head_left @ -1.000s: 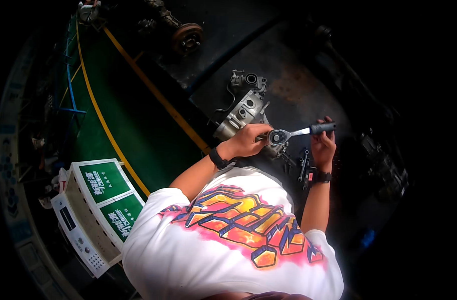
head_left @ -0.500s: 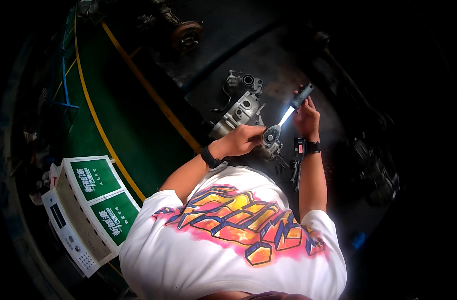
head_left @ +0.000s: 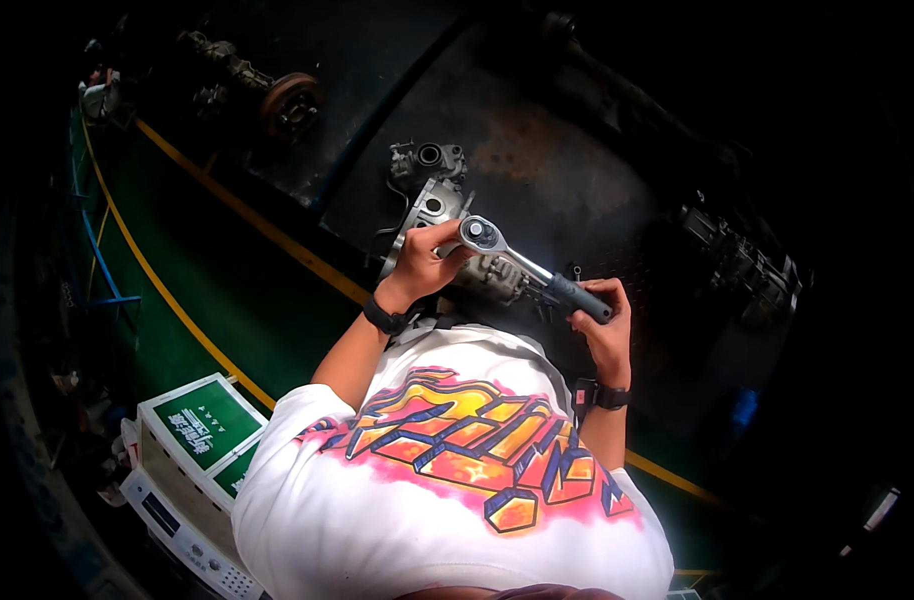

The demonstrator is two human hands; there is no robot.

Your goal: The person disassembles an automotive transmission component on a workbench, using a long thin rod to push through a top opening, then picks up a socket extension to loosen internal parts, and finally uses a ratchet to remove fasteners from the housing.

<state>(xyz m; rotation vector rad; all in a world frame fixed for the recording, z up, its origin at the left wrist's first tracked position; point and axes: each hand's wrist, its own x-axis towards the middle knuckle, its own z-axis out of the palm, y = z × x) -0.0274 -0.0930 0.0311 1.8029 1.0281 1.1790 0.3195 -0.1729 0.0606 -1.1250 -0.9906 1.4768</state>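
Ratchet wrench (head_left: 526, 264) in the head view now slants down to the person's right, held in front of the body between both hands. Its round head (head_left: 480, 234), with the dial face turned up toward the camera, lies at the upper left end, and its dark grey handle (head_left: 582, 298) lies at the lower right. One second ago the handle pointed right, almost level; half a second ago it rose steeply to the upper right; since then it has swung downward.

The left hand (head_left: 422, 262) stays closed on the side of the wrench's head, as in both earlier frames. The right hand (head_left: 607, 335) grips the end of the handle between thumb and fingers; it has dropped along with the handle and now sits lower than the left hand.

Beyond the hands, the silver metal casing (head_left: 449, 197) lies on the floor, partly covered by the left hand and the tool. The casing and the rusty drum (head_left: 290, 105) appear further left than before, and the white console (head_left: 182, 465) with green panels sits lower in the picture. A yellow floor line (head_left: 677, 478) now shows beside the right forearm (head_left: 603, 440), where earlier there was only darkness.
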